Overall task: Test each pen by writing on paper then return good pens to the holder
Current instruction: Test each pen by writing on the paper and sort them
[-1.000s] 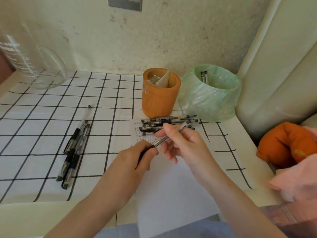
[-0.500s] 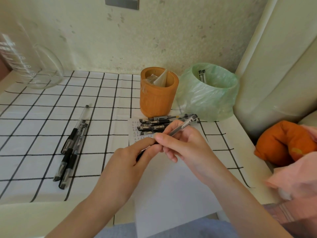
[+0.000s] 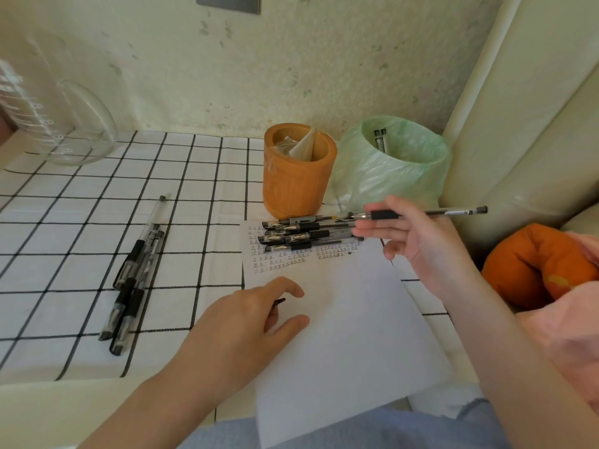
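Hands split since half second ago: cap off. Right hand (image 3: 418,244) pinches uncapped pen (image 3: 424,213), tip toward pile, raised above paper (image 3: 340,319) top edge. Left hand (image 3: 246,322) lowered onto paper, curled around cap (image 3: 279,302). Likely next: test stroke. Holder (image 3: 299,176) just beyond right fingertips.

A white cloth with a black grid pattern (image 3: 81,202) covers the counter; centre frame, an orange cylindrical holder (image 3: 298,179) beside a pale green plastic-lined bin (image 3: 389,176); white paper sheet (image 3: 340,325) carries black marks.
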`<state>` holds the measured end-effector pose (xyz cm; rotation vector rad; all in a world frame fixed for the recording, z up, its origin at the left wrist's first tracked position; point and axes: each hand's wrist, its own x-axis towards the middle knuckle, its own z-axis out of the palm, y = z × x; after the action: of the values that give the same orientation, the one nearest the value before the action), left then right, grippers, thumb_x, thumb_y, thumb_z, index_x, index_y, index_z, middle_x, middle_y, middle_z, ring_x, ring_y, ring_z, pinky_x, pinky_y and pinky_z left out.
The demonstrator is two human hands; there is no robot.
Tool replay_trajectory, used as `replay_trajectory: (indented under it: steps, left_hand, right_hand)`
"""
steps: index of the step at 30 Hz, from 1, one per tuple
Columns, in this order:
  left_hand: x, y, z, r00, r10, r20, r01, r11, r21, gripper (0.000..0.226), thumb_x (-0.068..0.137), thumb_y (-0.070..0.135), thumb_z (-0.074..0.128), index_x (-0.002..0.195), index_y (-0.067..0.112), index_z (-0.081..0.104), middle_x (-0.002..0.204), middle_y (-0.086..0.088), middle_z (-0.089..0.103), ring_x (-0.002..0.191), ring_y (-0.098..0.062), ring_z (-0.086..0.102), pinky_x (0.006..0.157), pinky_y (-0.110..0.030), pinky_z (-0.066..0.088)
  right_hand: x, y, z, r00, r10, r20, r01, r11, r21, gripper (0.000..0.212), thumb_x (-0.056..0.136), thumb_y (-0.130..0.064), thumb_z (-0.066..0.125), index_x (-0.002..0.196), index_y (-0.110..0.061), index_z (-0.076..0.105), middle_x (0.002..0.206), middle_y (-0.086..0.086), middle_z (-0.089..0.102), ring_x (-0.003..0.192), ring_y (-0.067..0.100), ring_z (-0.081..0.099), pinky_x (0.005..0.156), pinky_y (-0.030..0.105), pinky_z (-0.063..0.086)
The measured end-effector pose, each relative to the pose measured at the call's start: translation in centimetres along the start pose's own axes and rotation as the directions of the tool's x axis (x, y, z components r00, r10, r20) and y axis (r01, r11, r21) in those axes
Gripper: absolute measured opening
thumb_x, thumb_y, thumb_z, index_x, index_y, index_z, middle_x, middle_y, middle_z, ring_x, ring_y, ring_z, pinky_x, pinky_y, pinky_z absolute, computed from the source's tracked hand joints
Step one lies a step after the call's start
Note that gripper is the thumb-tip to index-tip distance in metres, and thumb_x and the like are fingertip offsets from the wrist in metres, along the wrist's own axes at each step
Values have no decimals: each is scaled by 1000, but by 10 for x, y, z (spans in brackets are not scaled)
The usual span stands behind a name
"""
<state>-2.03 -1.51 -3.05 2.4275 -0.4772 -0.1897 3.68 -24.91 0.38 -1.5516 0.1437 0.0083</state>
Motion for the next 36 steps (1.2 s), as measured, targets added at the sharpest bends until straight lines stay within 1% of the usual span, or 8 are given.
replay_trajectory:
  steps: [3,6,12,17,21,23,31,36]
  left_hand:
    - [1,-1,2,998,17,60,-21,998,53,40,81,58,49,118,51,38,67,8,45,65,-5,47,59,-14,37]
    - [1,-3,5,995,14,100,-23,995,98,53,79,62,49,128,54,30,71,11,44,67,-2,46,60,-13,36]
    - [2,-5,8,993,41,108,-57,987,151,59,82,61,48,135,53,23,70,14,40,66,0,42,59,-13,33]
    - [1,-6,10,993,51,102,-69,981,181,60,83,60,46,137,51,21,72,18,38,67,3,38,58,-12,31]
    - [1,-4,10,993,46,105,-66,978,198,60,84,60,45,137,51,20,72,21,35,70,-1,38,60,-13,30]
    - [2,-4,11,994,44,96,-63,977,202,60,84,60,45,138,51,20,73,22,36,74,-3,38,62,-14,30]
    - [1,-5,12,995,60,77,-75,976,204,60,84,60,45,137,51,20,76,22,38,79,-1,38,69,-15,31]
    - [2,-5,12,995,58,83,-75,974,216,60,84,60,45,137,50,21,73,21,37,74,-3,38,65,-15,31]
  right_hand:
    - [6,15,0,991,-62,-123,41,986,-164,22,84,-22,70,76,-3,62,62,9,68,57,18,67,37,20,31]
    - [14,34,6,970,-132,-205,83,968,-236,37,81,-22,74,55,-12,50,43,3,51,37,11,43,38,17,29]
    - [26,59,8,923,-242,-299,145,939,-311,44,85,-16,69,49,-9,45,49,10,39,48,18,31,49,24,26]
    - [27,66,11,895,-325,-305,187,895,-404,34,84,-4,61,58,9,44,50,11,35,50,15,29,45,20,25]
    - [28,67,11,887,-344,-309,211,895,-392,34,81,1,60,53,-1,40,49,9,33,50,12,27,46,17,25]
    - [29,68,11,883,-355,-306,221,892,-394,39,82,2,60,52,-9,37,44,-4,30,47,8,23,45,13,26]
    - [30,70,11,886,-377,-269,255,882,-395,40,83,2,59,52,-9,37,38,-9,30,43,5,24,46,10,27]
    - [30,71,10,886,-382,-263,264,882,-390,39,83,3,59,53,-9,37,40,-9,28,46,6,23,47,11,27]
